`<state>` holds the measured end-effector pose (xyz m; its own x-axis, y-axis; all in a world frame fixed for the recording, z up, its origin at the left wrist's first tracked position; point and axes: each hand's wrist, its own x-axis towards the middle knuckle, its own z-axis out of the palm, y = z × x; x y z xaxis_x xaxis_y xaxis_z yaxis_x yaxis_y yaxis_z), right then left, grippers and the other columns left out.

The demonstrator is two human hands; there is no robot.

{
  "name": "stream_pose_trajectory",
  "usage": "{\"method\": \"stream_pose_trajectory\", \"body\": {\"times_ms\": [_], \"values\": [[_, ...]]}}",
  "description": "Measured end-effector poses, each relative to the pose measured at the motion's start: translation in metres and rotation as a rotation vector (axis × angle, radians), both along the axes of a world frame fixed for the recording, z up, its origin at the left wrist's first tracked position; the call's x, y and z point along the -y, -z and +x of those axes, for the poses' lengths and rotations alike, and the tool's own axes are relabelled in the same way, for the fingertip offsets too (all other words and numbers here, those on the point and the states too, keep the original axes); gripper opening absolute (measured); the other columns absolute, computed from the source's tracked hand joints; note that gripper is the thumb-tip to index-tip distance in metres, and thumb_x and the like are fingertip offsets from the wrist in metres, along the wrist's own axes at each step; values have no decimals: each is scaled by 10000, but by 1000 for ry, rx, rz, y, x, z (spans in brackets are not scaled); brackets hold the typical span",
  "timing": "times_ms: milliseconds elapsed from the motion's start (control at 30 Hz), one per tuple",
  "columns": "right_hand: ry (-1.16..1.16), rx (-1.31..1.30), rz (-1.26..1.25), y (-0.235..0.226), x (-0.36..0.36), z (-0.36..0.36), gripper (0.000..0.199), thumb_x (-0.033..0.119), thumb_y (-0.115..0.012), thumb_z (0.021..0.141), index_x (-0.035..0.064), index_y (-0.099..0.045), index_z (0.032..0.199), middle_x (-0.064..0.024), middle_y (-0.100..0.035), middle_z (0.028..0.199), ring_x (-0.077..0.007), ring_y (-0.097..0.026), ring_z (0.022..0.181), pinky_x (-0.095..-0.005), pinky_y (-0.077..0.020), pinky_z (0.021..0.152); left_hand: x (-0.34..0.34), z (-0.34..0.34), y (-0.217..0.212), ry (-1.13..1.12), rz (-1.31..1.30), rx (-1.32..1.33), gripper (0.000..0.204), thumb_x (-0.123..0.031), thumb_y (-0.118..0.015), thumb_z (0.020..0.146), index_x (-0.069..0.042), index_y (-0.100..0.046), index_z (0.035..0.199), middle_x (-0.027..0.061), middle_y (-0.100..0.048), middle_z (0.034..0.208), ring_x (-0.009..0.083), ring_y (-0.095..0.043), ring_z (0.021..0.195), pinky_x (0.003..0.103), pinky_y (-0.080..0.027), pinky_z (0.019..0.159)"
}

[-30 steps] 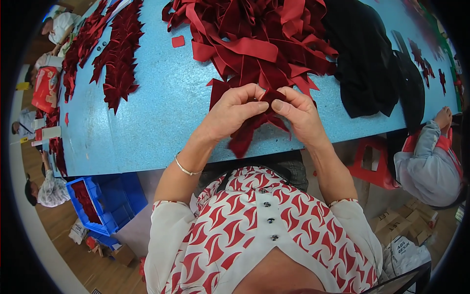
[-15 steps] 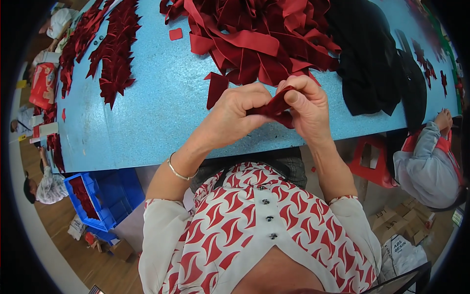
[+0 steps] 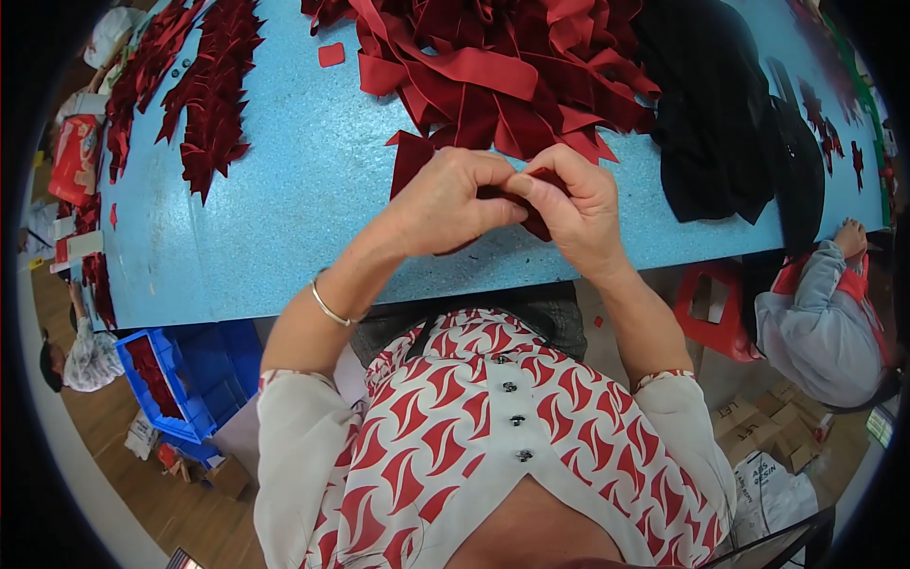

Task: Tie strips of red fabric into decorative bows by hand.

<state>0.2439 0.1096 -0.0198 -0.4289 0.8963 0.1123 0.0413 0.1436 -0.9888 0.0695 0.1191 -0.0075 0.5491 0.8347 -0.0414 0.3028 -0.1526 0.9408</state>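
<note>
Over the near edge of the blue table (image 3: 303, 190), my left hand (image 3: 450, 197) and my right hand (image 3: 580, 204) meet with their fingertips pinched together. Between them is a dark red velvet ribbon (image 3: 538, 226), folded and mostly covered by my fingers. Both hands are closed on it. Just behind my left hand lies a loose cut piece of red velvet (image 3: 409, 159). A large heap of red ribbon strips (image 3: 493, 81) spreads beyond my hands.
Rows of finished-looking red bows (image 3: 216, 104) lie at the left, near a small red square (image 3: 332, 55). Black cloth (image 3: 706, 114) covers the table at right. A blue crate (image 3: 190, 379) stands below left, a red stool (image 3: 706, 308) below right. Another person (image 3: 820, 322) sits at far right.
My fingertips have come together, and more of the ribbon is now hidden in them. Both hands have shifted slightly left. The whole view has moved a little.
</note>
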Motion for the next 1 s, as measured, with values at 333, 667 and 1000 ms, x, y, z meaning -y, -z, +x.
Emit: {"method": "stream_pose_trajectory", "body": {"times_ms": [333,667,1000], "values": [[232,-628,-303,-5,19,-23,138,162,-517,887,25,-532,888,-17,-559,768,-62,-492,647,-214,-423,616,4,-35,-34,-427,-345,676,320,20,-654,691,-15,-571,998,37,-583,861,114,-568,734,232,-465,645],[37,-148,-174,-56,-23,-17,165,94,-574,820,23,-532,963,-28,-574,852,-96,-537,775,-205,-425,682,3,-33,-44,-496,-317,682,348,68,-604,725,-29,-527,1050,36,-574,892,121,-572,805,248,-478,734],[-11,-615,-487,-37,-75,-65,290,10,-637,731,25,-528,1000,-59,-594,869,-106,-561,734,-249,-479,596,-25,-45,-26,-629,-331,1039,282,32,-628,726,-39,-508,971,48,-570,919,130,-575,820,241,-465,776]]}}
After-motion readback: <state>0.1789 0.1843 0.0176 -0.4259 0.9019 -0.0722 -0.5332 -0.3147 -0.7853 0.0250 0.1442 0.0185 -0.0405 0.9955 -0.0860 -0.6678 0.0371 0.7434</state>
